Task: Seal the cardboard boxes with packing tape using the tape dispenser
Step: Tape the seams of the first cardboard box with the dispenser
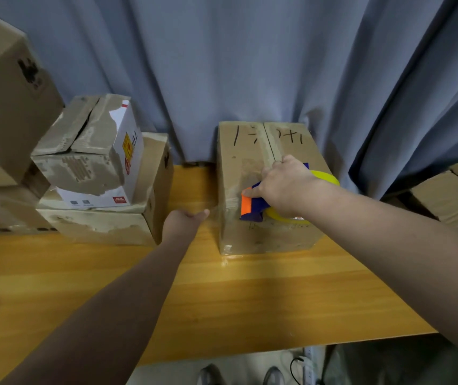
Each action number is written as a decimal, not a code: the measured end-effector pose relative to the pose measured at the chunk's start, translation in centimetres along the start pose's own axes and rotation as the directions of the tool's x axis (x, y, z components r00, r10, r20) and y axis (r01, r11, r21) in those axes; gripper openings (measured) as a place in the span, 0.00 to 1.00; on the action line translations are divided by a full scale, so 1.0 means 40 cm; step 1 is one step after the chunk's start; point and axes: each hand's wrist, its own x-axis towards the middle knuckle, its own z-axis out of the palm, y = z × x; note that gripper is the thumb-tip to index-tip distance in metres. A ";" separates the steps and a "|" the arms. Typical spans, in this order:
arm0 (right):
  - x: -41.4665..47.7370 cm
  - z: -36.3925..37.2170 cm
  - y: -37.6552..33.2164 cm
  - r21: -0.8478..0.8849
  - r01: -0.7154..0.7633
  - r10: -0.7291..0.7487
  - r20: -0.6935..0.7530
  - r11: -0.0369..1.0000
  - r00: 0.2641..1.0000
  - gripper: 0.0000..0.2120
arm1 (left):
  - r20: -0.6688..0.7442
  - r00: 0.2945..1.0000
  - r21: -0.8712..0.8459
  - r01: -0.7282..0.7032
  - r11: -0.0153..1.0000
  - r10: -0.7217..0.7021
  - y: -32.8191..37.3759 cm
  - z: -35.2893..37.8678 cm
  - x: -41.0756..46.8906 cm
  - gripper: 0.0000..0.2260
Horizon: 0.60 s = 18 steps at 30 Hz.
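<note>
A closed cardboard box (239, 151) with black handwriting on top stands on the wooden table (222, 295), against the curtain. My right hand (283, 184) grips a blue and orange tape dispenser (251, 208) carrying a yellow tape roll (326, 177), held down on the box top near its front half. The thumb lies along the orange part. My left hand (184, 218) sits at the box's left side near the lower edge, thumb pointing toward the box. Its fingers are hidden behind the hand.
A stack of worn cardboard boxes (97, 173) stands left of the taped box, with bigger boxes (5, 107) at the far left. More cardboard (450, 195) lies at the right edge. A blue curtain (250, 65) hangs behind. Shoes and a power strip (307, 362) show below the table's front edge.
</note>
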 end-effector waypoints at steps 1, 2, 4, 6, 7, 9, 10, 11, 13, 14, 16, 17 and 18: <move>0.000 0.000 0.002 0.003 0.002 -0.002 -0.002 1.000 1.000 0.29 | 0.011 1.000 -0.037 0.023 0.999 -0.022 0.001 0.007 0.001 0.23; 0.001 0.000 0.002 0.005 0.004 -0.004 -0.005 1.000 1.000 0.29 | 0.021 0.998 -0.084 0.059 0.995 -0.058 0.002 0.014 0.001 0.22; 0.004 0.004 0.002 0.008 0.007 -0.007 -0.008 1.000 1.000 0.29 | 0.027 0.991 -0.204 0.136 0.969 -0.134 0.003 0.024 0.000 0.21; 0.005 0.007 0.003 0.016 0.007 -0.006 -0.012 1.000 1.000 0.29 | -0.024 0.986 -0.300 0.149 0.942 -0.163 0.009 0.027 -0.005 0.21; 0.006 0.009 0.004 0.020 0.008 -0.008 -0.012 1.000 1.000 0.29 | -0.074 0.987 -0.321 0.111 0.940 -0.142 0.011 0.025 -0.010 0.20; 0.008 0.013 0.005 0.024 0.011 -0.011 -0.011 1.000 1.000 0.30 | -0.179 0.983 -0.327 -0.021 0.945 -0.040 0.015 0.017 -0.025 0.19; 0.008 0.014 0.005 0.025 0.012 -0.012 -0.010 1.000 1.000 0.30 | -0.215 0.977 -0.335 -0.084 0.938 0.011 0.014 0.013 -0.033 0.19; 0.008 0.015 0.007 0.027 0.014 -0.013 -0.009 1.000 1.000 0.31 | -0.245 0.969 -0.350 -0.132 0.927 0.046 0.014 0.010 -0.041 0.18; 0.006 0.018 0.010 0.037 0.016 -0.016 -0.015 0.999 1.000 0.30 | -0.288 0.955 -0.380 -0.188 0.905 0.078 0.016 0.007 -0.052 0.17; 0.004 0.020 0.012 0.048 0.016 -0.016 -0.016 0.999 1.000 0.30 | -0.304 0.949 -0.391 -0.203 0.898 0.082 0.020 0.006 -0.057 0.17; 0.002 0.023 0.017 0.079 0.013 -0.012 -0.013 0.997 1.000 0.31 | -0.322 0.942 -0.408 -0.228 0.884 0.094 0.033 -0.001 -0.061 0.17; 0.001 0.024 0.020 0.092 0.007 -0.006 -0.010 0.996 1.000 0.31 | -0.312 0.946 -0.409 -0.222 0.885 0.093 0.038 -0.006 -0.059 0.17; 0.000 0.024 0.022 0.100 0.000 0.000 -0.008 0.995 1.000 0.32 | -0.289 0.954 -0.393 -0.198 0.898 0.084 0.038 -0.010 -0.053 0.17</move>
